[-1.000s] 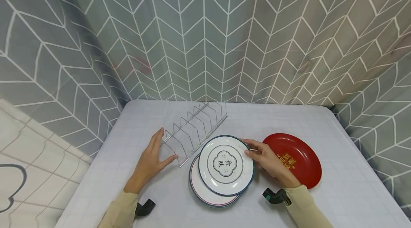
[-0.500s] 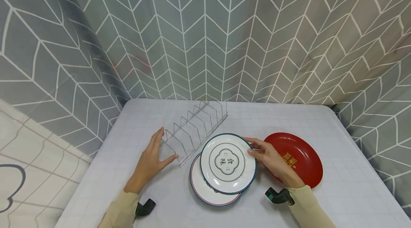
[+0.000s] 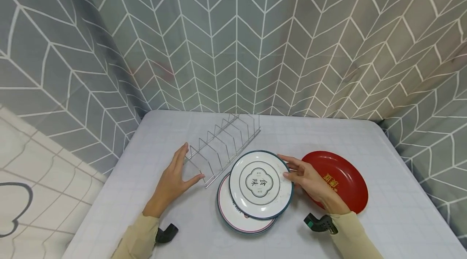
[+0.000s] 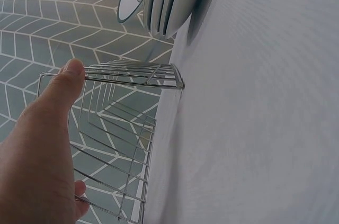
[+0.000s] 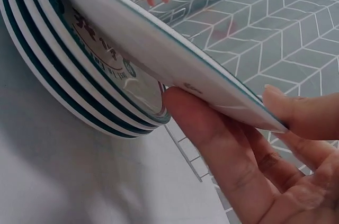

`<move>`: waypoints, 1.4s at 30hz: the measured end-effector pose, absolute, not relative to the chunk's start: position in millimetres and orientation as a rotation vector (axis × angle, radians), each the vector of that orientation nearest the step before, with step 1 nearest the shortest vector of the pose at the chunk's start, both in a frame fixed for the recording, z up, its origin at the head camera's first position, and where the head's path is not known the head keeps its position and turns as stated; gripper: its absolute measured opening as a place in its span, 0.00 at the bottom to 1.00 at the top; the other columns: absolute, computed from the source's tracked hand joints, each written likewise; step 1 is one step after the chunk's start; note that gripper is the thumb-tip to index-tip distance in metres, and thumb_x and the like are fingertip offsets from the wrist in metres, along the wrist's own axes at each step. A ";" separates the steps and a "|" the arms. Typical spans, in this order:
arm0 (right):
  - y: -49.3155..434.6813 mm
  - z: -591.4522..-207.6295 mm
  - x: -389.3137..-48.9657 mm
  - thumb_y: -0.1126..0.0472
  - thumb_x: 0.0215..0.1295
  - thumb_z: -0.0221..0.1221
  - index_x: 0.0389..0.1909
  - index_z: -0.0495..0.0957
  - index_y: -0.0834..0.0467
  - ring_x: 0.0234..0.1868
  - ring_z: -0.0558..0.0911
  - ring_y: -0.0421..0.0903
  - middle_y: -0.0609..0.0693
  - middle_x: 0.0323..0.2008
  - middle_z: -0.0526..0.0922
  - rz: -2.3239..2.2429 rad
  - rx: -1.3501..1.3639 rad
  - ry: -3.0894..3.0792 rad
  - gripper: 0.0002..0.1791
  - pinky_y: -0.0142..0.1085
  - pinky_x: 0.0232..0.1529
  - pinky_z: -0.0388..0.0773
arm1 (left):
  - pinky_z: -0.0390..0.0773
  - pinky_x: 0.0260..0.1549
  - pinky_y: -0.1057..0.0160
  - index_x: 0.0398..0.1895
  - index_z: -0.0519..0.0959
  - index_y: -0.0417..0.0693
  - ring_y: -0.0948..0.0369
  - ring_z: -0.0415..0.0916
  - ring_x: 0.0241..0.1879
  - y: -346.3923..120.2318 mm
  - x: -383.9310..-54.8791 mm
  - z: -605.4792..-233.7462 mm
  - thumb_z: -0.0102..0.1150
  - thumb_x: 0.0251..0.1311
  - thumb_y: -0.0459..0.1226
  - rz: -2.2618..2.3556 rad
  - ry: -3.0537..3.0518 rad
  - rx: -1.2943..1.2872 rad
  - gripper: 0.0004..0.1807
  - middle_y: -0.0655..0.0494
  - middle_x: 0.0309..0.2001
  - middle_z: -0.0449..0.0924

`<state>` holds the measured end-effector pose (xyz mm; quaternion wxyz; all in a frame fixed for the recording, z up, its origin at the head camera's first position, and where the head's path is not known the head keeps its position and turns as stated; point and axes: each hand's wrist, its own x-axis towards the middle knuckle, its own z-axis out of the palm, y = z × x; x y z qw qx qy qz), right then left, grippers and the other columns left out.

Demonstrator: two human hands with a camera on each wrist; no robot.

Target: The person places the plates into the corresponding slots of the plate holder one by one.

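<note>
My right hand pinches a white plate with a blue-green rim and dark characters in its centre. In the right wrist view the thumb lies on the rim of this plate and the fingers are underneath, with the plate tilted up off a stack of similar plates. The stacked plates sit partly hidden below it. My left hand holds the near end of a wire dish rack, its thumb on one side and fingertips on the other, as the rack shows in the left wrist view.
A red oval plate with yellow lettering lies to the right, partly behind the right hand. A white cloth covers the table. Grey patterned curtains hang behind it and on both sides.
The right hand has shifted the top plate slightly right and up, showing more of the printed plate below. The left hand keeps its place on the rack.
</note>
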<state>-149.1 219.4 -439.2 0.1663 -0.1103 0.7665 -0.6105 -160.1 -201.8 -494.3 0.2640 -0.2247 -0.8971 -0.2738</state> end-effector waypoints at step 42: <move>195.9 -357.9 -184.0 0.66 0.67 0.60 0.71 0.66 0.50 0.36 0.82 0.44 0.63 0.49 0.78 -1.697 -0.471 2.561 0.32 0.37 0.31 0.87 | 0.81 0.49 0.49 0.75 0.50 0.33 0.43 0.69 0.65 -202.7 -158.6 -495.2 0.71 0.47 0.60 -0.688 -2.394 -0.609 0.63 0.38 0.73 0.58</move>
